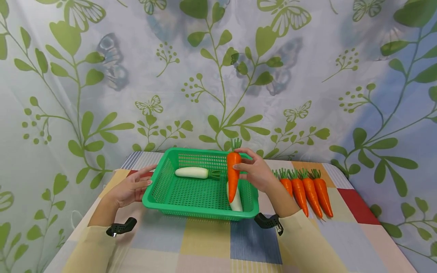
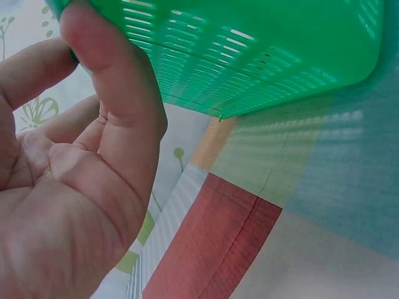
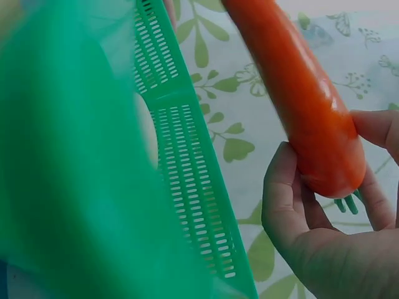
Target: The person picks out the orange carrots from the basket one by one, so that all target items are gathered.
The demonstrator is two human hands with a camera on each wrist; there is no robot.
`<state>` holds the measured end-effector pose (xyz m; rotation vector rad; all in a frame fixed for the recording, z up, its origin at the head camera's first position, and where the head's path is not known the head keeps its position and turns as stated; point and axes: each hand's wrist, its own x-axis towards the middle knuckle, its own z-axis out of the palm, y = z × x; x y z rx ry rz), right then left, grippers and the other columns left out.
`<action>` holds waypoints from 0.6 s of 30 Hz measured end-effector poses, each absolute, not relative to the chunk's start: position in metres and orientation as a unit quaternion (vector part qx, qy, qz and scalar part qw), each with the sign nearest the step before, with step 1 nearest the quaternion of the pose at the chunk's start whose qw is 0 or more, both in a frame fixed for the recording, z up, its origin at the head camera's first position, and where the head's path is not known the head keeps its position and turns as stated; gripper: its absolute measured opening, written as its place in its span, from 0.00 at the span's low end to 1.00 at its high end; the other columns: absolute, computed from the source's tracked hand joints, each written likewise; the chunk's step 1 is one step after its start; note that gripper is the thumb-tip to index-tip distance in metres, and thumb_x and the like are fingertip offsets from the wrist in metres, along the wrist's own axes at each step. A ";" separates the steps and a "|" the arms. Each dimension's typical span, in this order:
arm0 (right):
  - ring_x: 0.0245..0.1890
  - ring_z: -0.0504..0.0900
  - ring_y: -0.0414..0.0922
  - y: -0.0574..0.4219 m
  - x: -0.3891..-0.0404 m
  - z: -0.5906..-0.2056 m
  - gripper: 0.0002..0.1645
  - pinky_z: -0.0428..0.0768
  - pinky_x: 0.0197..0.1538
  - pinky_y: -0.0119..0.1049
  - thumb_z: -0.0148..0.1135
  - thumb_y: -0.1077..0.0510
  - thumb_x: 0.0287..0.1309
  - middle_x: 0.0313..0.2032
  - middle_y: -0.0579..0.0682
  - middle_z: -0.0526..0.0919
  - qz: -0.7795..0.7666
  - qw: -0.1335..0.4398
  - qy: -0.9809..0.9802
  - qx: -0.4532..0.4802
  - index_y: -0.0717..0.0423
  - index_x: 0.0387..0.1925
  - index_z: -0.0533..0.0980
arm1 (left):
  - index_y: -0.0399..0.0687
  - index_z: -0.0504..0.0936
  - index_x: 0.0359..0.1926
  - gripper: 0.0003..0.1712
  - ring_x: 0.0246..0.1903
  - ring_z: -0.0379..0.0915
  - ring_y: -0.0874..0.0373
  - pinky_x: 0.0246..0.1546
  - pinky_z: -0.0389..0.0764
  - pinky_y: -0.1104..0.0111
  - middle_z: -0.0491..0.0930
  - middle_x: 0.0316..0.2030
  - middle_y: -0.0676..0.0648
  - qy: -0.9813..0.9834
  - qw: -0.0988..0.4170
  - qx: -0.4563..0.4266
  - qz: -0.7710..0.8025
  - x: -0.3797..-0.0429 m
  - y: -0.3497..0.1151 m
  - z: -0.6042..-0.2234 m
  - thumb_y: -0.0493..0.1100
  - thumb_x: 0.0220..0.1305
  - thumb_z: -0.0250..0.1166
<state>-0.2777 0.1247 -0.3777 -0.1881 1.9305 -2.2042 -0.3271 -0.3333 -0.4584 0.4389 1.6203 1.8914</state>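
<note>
My right hand pinches an orange carrot near its thick end, between thumb and fingers. The carrot hangs tip down over the right part of a green plastic basket, its green stalks pointing up. In the right wrist view, the fingers sit around the carrot's blunt end. Inside the basket, one white radish lies along the back; a second white radish lies at the right, partly hidden by the carrot. My left hand is beside the basket's left rim, fingertips right at it.
Several more carrots lie side by side right of the basket, stalks toward the back, partly behind my right forearm. A patchwork cloth covers the table. Behind it hangs a leaf-patterned curtain. Each wrist wears a black strap.
</note>
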 end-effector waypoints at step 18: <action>0.51 0.81 0.47 0.171 -0.252 -0.392 0.37 0.87 0.51 0.39 0.60 0.68 0.69 0.58 0.51 0.75 -0.782 0.053 0.619 -0.050 0.52 0.76 0.62 | 0.55 0.42 0.83 0.40 0.42 0.90 0.50 0.44 0.89 0.55 0.84 0.57 0.45 0.609 0.299 0.170 0.715 -0.328 -0.334 -0.459 0.36 0.80 0.50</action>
